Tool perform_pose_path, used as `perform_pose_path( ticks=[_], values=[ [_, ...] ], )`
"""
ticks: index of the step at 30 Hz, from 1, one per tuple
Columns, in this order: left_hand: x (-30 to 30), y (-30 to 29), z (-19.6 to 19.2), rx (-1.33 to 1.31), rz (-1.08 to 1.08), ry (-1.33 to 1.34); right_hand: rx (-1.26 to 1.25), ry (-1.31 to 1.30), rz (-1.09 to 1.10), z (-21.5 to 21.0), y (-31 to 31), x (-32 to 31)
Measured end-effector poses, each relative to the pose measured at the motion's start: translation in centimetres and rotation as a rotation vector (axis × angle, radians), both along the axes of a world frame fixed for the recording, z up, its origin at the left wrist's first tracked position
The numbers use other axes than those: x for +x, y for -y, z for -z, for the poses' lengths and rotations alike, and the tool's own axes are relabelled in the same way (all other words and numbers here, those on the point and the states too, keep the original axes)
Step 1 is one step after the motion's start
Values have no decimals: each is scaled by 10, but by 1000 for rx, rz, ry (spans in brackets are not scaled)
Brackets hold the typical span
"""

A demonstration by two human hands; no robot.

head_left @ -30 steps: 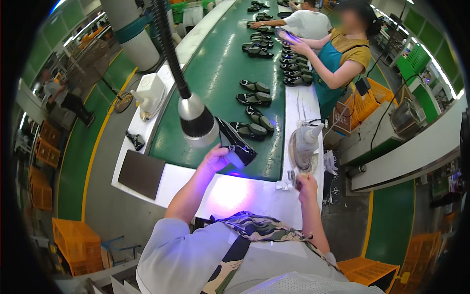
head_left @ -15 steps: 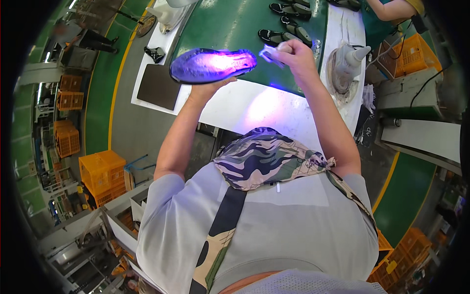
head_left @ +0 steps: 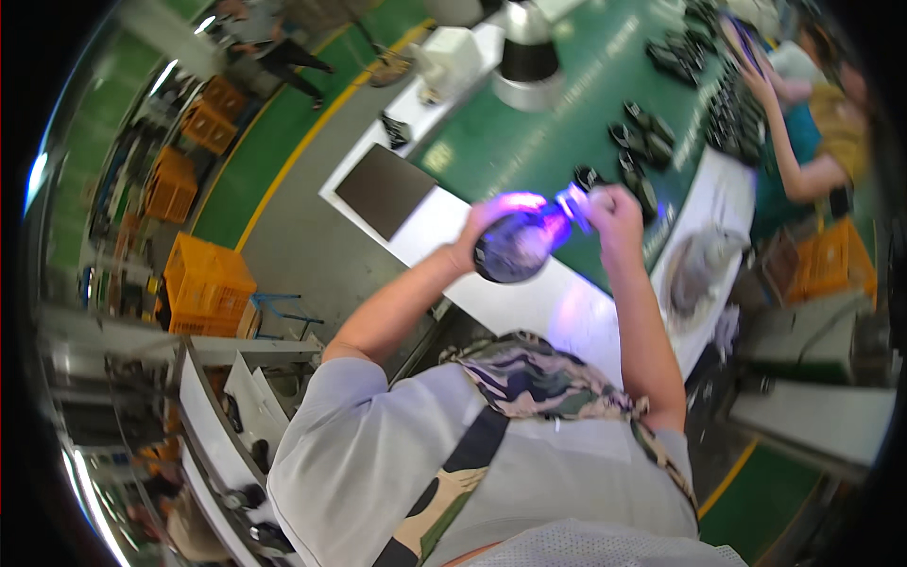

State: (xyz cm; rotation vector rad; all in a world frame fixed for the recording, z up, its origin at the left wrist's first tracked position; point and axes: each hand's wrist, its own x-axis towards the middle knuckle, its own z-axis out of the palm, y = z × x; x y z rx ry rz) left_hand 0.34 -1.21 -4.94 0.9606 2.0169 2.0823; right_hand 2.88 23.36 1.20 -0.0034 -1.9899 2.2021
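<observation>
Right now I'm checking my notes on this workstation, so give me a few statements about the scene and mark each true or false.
1. The left hand holds a dark shoe sole lit purple. True.
2. The right hand rests flat on the table. False: it is raised, at the sole's far end, holding something small that is too blurred to name.
3. More dark soles lie on the green belt. True.
4. The orange crates stand on the belt. False: they stand on the floor to the person's left.
5. A co-worker's hand reaches over the belt at upper right. True.
6. The dark mat covers the sole. False: it lies apart, on the white table.
</observation>
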Motion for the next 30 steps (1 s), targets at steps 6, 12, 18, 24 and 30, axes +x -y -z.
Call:
perform_pose_path(
  ticks=[6,12,18,24,30],
  values=[
    [45,-32,-77,-306,-220,-578,-203,90,-124,-2,-8,25],
    [44,-42,-55,-309,-259,-564,-145,48,-129,-6,-12,29],
    [50,-49,-69,-406,-306,-479,-150,43,-156,-15,-12,23],
    [47,-47,-49,-767,-133,-291,-171,31,-215,-20,-23,23],
    [54,-42,-38,-522,181,254,-182,-34,-181,-26,-28,19]
  ],
)
